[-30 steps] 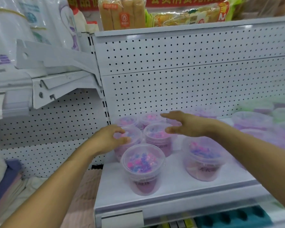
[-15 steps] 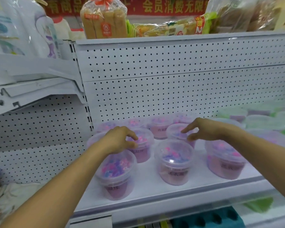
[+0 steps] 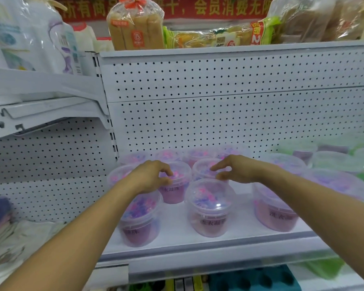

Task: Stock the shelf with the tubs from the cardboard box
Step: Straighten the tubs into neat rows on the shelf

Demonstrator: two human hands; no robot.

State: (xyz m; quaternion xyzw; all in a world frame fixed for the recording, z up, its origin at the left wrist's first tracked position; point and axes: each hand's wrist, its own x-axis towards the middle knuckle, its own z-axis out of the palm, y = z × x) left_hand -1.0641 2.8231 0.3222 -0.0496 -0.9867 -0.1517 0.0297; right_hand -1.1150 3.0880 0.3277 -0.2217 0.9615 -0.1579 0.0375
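Observation:
Several clear tubs of pink and purple beads stand in rows on the white shelf [image 3: 198, 247]. My left hand [image 3: 148, 177] curls over the lid of a middle-row tub [image 3: 173, 193], thumb and fingers clamped on its rim. My right hand [image 3: 237, 169] hovers with fingers apart over the neighbouring middle-row tub [image 3: 202, 168]; its thumb is close to the lid of the front centre tub [image 3: 210, 211]. Another front tub [image 3: 139, 224] sits under my left wrist, and one more [image 3: 275, 217] is partly hidden by my right forearm. The cardboard box is out of view.
Green-tinted tubs [image 3: 340, 162] fill the shelf's right end. A perforated back panel [image 3: 219, 118] rises behind the tubs. Bread bags [image 3: 135, 26] lie on the shelf above. A slanted shelf bracket [image 3: 40, 114] juts out at the left. A teal tray [image 3: 252, 278] lies below.
The view has shifted, so the tubs sit further right and lower in frame. My right hand drew back towards the front and its fingers curled. My left hand stays on the same tub lid.

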